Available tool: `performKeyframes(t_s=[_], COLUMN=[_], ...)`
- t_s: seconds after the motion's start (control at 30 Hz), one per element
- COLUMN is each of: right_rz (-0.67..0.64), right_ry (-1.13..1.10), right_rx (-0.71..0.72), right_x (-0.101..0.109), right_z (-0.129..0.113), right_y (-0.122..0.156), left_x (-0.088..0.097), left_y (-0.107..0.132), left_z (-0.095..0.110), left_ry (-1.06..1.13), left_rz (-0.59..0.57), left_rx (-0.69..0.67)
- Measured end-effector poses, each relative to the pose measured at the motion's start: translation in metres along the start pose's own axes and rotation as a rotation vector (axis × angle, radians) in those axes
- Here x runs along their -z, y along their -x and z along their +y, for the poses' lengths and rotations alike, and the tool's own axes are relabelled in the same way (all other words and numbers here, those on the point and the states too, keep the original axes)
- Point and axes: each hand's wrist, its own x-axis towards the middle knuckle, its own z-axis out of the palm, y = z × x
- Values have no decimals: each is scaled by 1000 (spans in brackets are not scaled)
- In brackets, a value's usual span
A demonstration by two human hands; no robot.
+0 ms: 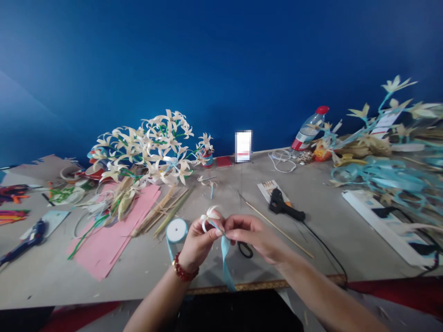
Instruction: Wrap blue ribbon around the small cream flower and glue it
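Close to the table's front edge, my two hands meet around a small white artificial flower [212, 215]. My left hand [200, 237] is closed, pinching the flower's short stem between thumb and fingers. A strip of light blue ribbon [225, 263] hangs down from the stem. My right hand [252, 233] is closed too, with thumb and forefinger pinching the ribbon where it meets the stem. Left of my hands lies a ribbon spool [176, 230] with a blue tail. Black scissor-like handles [245, 250] show partly below my right hand.
A black glue gun [285, 205] with its cord and a thin stick [277, 226] lie to the right. A white power strip [377, 230] sits further right. Pink paper [117, 235] lies left, below a bunch of white flowers [155, 147]. A plastic bottle [308, 131] leans at the back.
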Motion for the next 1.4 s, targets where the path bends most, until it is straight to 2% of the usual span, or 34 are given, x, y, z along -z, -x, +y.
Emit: performKeyframes(t_s=[0.27, 0.57, 0.83, 1.0, 1.1, 1.2, 1.3, 1.4], right_rz=[108, 143, 129, 143, 215, 336, 368, 395], right_ry=[-57, -71, 6, 91, 287, 737, 1203, 1472], right_rx=[21, -22, -31, -5, 55, 112, 167, 199], right_x=[3, 7, 3, 3, 16, 36, 51, 55], right_z=[6, 26, 27, 30, 35, 46, 63, 80], right_y=[-1, -6, -7, -6, 1, 15, 31, 40], left_x=[6, 6, 5, 4, 7, 11, 13, 11], left_y=[9, 16, 12, 11, 12, 12, 10, 7], left_z=[1, 6, 0, -5, -7, -9, -9, -9], left_ry=[-101, -154, -161, -105, -64, -11, 35, 97], left_rz=[46, 29, 193, 214, 271, 372, 458, 495], left_rx=[37, 268, 250, 243, 225, 197, 195, 195])
